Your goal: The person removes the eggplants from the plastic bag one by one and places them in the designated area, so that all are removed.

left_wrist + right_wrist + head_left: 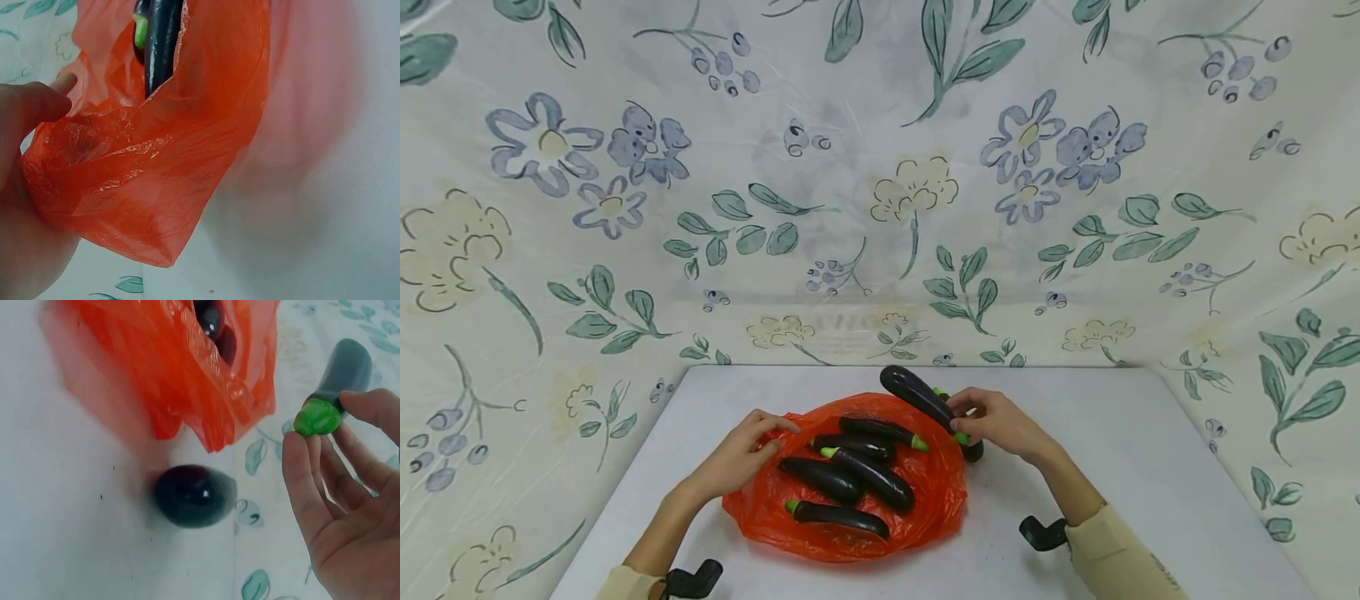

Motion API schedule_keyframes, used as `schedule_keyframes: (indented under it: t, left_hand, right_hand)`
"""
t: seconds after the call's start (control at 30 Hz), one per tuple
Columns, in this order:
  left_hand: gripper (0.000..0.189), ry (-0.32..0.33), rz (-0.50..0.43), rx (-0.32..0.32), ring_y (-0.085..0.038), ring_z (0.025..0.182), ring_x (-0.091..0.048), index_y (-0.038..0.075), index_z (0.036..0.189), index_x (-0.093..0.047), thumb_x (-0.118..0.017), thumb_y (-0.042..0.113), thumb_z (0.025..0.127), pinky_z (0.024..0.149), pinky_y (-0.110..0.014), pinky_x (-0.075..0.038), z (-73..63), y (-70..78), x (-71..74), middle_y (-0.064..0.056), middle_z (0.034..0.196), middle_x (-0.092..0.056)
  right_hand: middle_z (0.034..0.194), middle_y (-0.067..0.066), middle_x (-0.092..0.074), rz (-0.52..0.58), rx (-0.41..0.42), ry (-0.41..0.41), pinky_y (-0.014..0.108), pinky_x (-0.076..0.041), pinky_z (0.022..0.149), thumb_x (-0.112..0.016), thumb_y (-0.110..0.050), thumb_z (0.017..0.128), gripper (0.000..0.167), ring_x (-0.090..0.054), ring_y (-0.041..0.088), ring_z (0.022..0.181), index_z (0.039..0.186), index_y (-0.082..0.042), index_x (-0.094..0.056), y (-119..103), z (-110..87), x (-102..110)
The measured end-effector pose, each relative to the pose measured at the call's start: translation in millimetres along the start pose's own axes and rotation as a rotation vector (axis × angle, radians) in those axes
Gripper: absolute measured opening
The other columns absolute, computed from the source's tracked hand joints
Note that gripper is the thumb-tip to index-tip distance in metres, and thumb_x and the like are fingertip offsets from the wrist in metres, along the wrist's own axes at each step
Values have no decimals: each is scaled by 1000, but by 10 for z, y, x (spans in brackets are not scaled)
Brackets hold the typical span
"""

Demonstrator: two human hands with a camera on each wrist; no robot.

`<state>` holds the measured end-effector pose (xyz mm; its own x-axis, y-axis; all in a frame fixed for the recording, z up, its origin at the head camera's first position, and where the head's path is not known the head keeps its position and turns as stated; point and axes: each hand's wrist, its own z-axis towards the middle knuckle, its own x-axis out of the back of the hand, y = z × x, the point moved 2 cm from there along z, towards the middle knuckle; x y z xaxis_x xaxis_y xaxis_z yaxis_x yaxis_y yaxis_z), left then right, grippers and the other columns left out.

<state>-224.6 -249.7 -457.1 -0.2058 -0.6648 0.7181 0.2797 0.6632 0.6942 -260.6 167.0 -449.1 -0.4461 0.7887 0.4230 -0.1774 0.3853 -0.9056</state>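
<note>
A red plastic bag (925, 533) lies spread open on the table, with several dark purple eggplants (872, 479) on it. At its left edge, my left hand (748, 450) grips the rim, and the film hangs by the palm in the left wrist view. My right hand (1000, 423) pinches an eggplant (917, 392) near its green cap (319, 417), its rounded end raised to the upper left. Below that hand, another eggplant (195, 495) lies on the table just outside the bag's right edge, mostly hidden behind the hand and held eggplant in the head view.
The white table (1105, 467) reaches back to a wall draped in floral cloth (850, 208). Black camera mounts (1043, 533) sit at both wrists, above beige sleeves (1120, 558).
</note>
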Motion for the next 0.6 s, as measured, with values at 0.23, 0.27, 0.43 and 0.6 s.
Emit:
schedule_keyframes:
  t: [0.23, 0.27, 0.43, 0.6]
  left_hand:
    - [28, 5, 9, -7, -25, 102, -53, 17, 121, -67, -55, 3, 100, 86, -36, -54, -5, 28, 0, -7, 113, -52]
    - [28, 5, 11, -7, -25, 102, -53, 17, 121, -67, -55, 3, 100, 86, -36, -54, -5, 30, 0, -7, 113, -52]
    - [28, 6, 17, -3, -24, 102, -53, 17, 121, -67, -55, 3, 100, 87, -37, -53, -2, 29, -1, -7, 114, -53]
    - [28, 3, 14, 4, -25, 102, -53, 18, 121, -67, -55, 4, 100, 86, -37, -53, -5, 24, -6, -7, 113, -52]
  right_hand:
    - [120, 15, -64, 32, -59, 92, 38, -59, 78, -68, -22, 94, 37, -66, 26, 98, 126, -6, -60, 116, -9, 116]
    - [121, 15, -63, 37, -68, 106, 38, -59, 78, -69, -21, 94, 37, -66, 25, 98, 126, -6, -59, 138, -10, 130]
    - [125, 18, -61, 75, -105, 143, 39, -59, 79, -69, -20, 95, 39, -67, 26, 98, 129, -7, -56, 252, -25, 189]
    - [124, 22, -60, 119, -120, 156, 40, -59, 80, -69, -19, 95, 41, -67, 27, 92, 130, -6, -52, 395, -50, 243]
